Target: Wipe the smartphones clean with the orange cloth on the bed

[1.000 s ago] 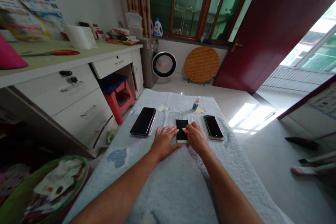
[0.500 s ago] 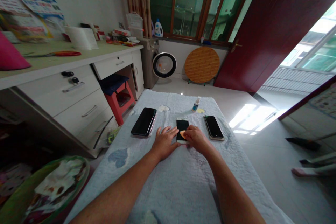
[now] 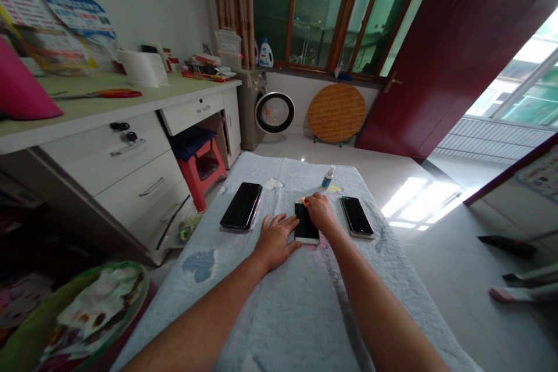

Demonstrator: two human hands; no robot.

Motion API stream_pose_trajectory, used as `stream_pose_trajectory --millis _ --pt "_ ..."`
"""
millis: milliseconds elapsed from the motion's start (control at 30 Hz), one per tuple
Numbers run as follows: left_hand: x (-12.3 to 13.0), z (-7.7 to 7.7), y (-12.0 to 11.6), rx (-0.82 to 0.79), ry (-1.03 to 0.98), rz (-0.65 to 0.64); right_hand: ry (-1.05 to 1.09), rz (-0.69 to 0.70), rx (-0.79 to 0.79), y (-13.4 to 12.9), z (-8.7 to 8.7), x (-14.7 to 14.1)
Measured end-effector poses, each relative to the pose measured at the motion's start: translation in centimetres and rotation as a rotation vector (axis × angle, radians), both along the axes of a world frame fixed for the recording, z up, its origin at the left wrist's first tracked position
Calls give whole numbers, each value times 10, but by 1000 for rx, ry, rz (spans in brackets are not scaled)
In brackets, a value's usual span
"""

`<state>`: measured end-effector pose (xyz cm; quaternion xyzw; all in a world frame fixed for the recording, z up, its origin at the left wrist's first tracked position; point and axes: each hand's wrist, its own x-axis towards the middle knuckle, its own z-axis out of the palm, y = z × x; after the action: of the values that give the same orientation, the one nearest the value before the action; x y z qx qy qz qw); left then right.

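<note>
Currently the light-blue cloth (image 3: 279,314) spreads under all of it, w/ the white-framed smartphone (image 3: 306,228) lying flat on it, screen up. Left hand (image 3: 274,241) is spread wide beside that phone, fingertips at its left edge, no held obj. visible. Right hand (image 3: 320,214) is pinched narrow on an orange pad (image 3: 304,201), over the phone's far end. Black smartphone (image 3: 242,206) lies well left of the white-framed phone; gold-edged smartphone (image 3: 357,217) lies to its right. White-topped bottle (image 3: 327,178) stands approx. upright beyond it, slightly right. Pad's smallest, mostly hidden by fingers; material: can't tell. Just changed: right hand went from lower screen to far end, so the rubbing's now up there & the lower screen shows bare. Qty: 1 cloth, 2 hands, 3 smartphones, 1 bottle, 1 pad.
</note>
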<state>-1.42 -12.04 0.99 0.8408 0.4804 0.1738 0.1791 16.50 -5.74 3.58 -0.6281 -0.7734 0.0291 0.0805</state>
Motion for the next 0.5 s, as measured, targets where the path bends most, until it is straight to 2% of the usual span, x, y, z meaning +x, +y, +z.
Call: stream_pose_trajectory --millis 233,500 --pt "0 4 -2 -21 -62 5 32 123 3 1 -1 -13" --pt "0 1 -4 39 -136 33 108 248 -102 -29 3 -6"
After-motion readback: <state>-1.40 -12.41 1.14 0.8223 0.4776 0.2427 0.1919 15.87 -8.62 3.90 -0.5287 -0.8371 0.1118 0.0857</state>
